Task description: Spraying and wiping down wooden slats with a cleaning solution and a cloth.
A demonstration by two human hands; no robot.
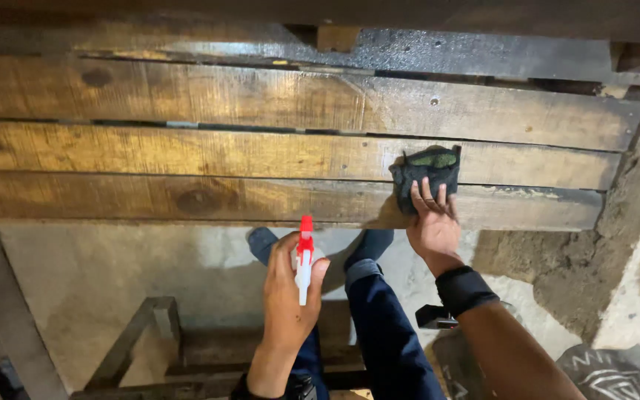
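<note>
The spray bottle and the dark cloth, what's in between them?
In the head view, only the front plank's edge lies between the spray bottle and the dark cloth, plus floor below.

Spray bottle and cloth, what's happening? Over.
Left hand grips spray bottle. Right hand presses dark cloth on wet wooden planks. Nothing in the way.

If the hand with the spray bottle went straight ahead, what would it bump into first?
Probably the front edge of the wooden plank table. The left hand points its spray bottle at it, though depth is hard to judge.
</note>
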